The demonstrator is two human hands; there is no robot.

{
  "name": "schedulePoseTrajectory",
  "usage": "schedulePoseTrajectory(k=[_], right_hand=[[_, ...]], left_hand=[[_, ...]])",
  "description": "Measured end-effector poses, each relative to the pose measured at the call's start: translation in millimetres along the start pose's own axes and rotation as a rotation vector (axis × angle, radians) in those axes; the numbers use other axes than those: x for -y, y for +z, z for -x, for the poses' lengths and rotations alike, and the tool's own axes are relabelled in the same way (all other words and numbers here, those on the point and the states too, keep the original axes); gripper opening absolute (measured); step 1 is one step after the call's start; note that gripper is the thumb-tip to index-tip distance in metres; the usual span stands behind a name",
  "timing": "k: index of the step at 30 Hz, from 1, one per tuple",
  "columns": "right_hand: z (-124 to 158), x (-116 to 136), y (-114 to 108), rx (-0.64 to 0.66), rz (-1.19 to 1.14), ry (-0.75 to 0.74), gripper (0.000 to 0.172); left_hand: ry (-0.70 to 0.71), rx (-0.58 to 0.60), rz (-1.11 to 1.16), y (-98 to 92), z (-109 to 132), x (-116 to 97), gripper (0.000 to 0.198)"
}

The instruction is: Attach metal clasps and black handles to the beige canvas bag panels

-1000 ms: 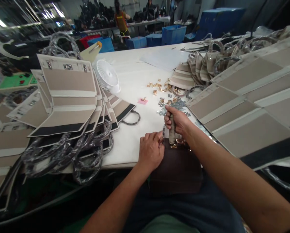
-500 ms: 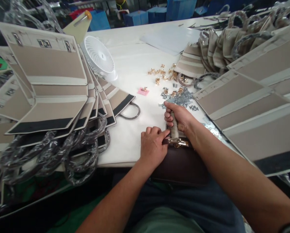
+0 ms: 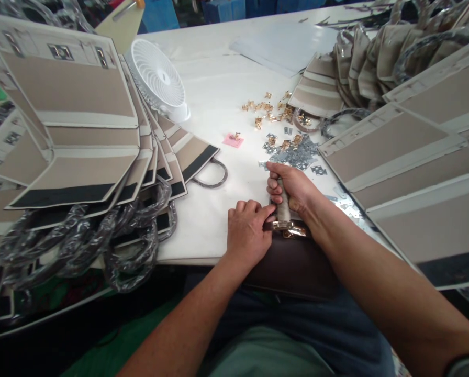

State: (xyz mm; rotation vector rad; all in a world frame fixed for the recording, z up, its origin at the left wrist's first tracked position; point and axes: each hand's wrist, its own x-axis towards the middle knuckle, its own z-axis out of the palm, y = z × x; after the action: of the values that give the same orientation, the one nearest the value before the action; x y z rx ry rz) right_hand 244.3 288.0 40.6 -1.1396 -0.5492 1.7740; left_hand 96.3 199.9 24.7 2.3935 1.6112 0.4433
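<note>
Tally by kind

Dark brown piece (image 3: 293, 267): 1. Cylindrical handle (image 3: 283, 211): 1. White fan (image 3: 156, 73): 1. Pink slip (image 3: 230, 141): 1. Gold fittings (image 3: 258, 123): over ten, clustered. Grey plates (image 3: 295, 153): dozens, overlapping; exact count unreadable.

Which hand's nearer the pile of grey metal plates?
Right. The right hand, closed around a handle, is just on the near side of the pile of grey metal plates; the left hand is farther back and left.
</note>
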Motion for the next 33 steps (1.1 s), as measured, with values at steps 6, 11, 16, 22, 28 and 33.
schedulePoseTrajectory(k=[6, 11, 16, 22, 28, 33], right_hand=[[0, 4, 2, -0.001, 0.018, -0.030, 0.035], [87, 44, 10, -0.154, 0.172, -0.575, 0.042], [202, -7, 16, -0.251, 0.893, -0.709, 0.027], [243, -100, 20, -0.454, 1.225, -0.770, 0.053], [302, -61, 25, -0.487, 0.988, -0.936, 0.033], [364, 24, 15, -0.333, 0.954, -0.922, 0.036]], left_hand=[[0.023, -0.025, 0.014, 2.1, 2, 3, 0.029], [0.081, -0.131, 0.151, 2.3, 8, 10, 0.036], [-0.032, -0.288, 0.615, -10.8, 31, -11, 0.037], [-0.123, -0.216, 0.993, -59.1, 93, -66, 0.053], [0.181, -0.068, 1.213, -116.7, 146, -102, 0.077], [0.258, -0.432, 1.148, -147.0, 132, -88, 0.055]])
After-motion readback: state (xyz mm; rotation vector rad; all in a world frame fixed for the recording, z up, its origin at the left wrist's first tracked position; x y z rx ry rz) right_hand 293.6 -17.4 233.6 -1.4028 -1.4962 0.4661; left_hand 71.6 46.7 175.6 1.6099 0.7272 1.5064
